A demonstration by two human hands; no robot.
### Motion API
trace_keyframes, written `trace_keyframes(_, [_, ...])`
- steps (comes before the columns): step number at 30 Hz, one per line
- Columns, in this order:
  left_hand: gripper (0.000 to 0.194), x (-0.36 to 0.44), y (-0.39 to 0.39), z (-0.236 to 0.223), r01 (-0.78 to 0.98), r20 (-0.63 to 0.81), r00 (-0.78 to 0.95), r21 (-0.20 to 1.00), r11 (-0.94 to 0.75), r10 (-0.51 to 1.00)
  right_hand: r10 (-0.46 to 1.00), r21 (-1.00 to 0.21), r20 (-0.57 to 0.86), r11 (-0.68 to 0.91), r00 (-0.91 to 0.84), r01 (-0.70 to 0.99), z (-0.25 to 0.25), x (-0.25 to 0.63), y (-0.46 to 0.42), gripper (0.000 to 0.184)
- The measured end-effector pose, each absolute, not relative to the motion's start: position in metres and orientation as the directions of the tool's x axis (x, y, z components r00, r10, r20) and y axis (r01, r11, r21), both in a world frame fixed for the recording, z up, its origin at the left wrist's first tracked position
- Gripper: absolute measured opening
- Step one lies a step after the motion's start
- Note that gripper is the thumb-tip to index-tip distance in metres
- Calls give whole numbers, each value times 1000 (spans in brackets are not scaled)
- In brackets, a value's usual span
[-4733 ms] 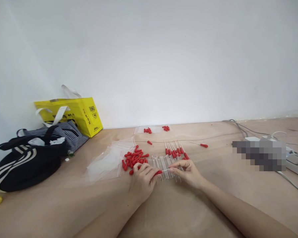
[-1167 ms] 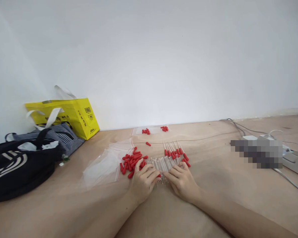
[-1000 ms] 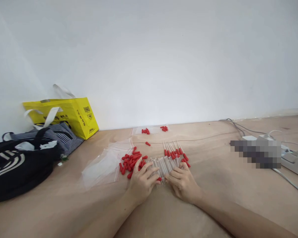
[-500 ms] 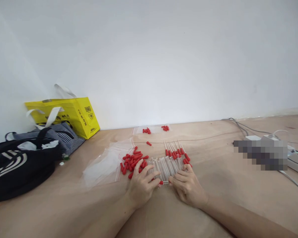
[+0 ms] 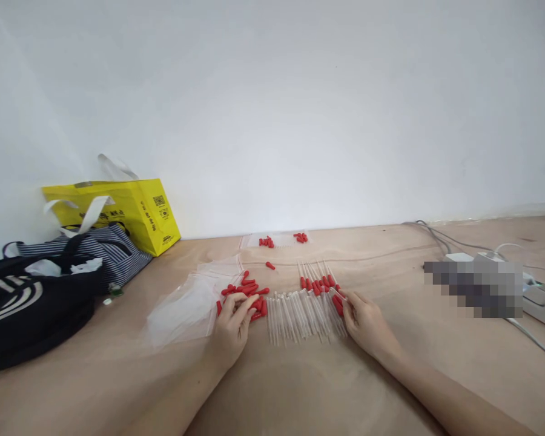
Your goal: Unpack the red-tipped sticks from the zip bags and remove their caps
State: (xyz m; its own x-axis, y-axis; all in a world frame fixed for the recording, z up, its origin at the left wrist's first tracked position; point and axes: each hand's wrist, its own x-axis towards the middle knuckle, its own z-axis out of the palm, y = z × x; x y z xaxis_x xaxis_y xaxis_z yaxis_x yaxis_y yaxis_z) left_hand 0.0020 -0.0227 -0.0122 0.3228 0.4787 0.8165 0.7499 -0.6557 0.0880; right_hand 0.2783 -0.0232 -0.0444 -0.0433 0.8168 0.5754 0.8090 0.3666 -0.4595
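Note:
A row of clear thin tubes (image 5: pixel 300 312) lies on the wooden surface between my hands. To its left is a loose pile of red rubber caps (image 5: pixel 247 290). My left hand (image 5: pixel 231 324) rests on that pile with its fingertips pinched together on a cap. Behind the row lie several tubes fitted with red caps (image 5: pixel 318 281). My right hand (image 5: pixel 367 320) sits at the right end of the row. Its fingers are closed on a red-capped tube (image 5: pixel 336 301) that touches the others.
A crumpled clear plastic bag (image 5: pixel 184 303) lies left of the caps. Small clear bags with red caps (image 5: pixel 281 240) sit by the wall. A yellow bag (image 5: pixel 136 209), a striped bag (image 5: pixel 104 254) and a black bag (image 5: pixel 27 309) stand at the left. Cables and a power strip (image 5: pixel 542 293) are at the right.
Both hands were together at the near end of the tube row. They have moved apart: the left onto the red cap pile, the right to the row's right end with a capped tube.

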Motion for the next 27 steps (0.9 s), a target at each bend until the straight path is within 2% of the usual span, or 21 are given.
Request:
trace_keyframes(6, [29, -3, -16, -12, 783, 779, 249, 188, -593, 575, 827, -383, 556, 339, -78, 859, -46, 278, -20, 28])
trace_keyframes(11, [23, -7, -5, -2, 815, 693, 200, 276, -510, 693, 829, -349, 548, 351, -115, 869, -49, 272, -16, 28])
trace_keyframes(16, [8, -3, 16, 13, 899, 535, 200, 232, -371, 820, 808, -314, 567, 388, -157, 866, -51, 266, -14, 24])
trace_keyframes(19, [4, 2, 26, 14, 913, 469, 236, 193, -359, 851, 792, -281, 582, 407, -183, 869, -52, 262, -15, 22])
trace_keyframes(23, [10, 6, 26, 14, 915, 488, 245, 170, -366, 838, 767, -238, 606, 428, -211, 872, -54, 258, -18, 21])
trace_keyframes(27, [13, 8, 7, 12, 901, 657, 244, 118, -417, 714, 774, -256, 597, 431, -210, 865, -52, 261, -18, 21])
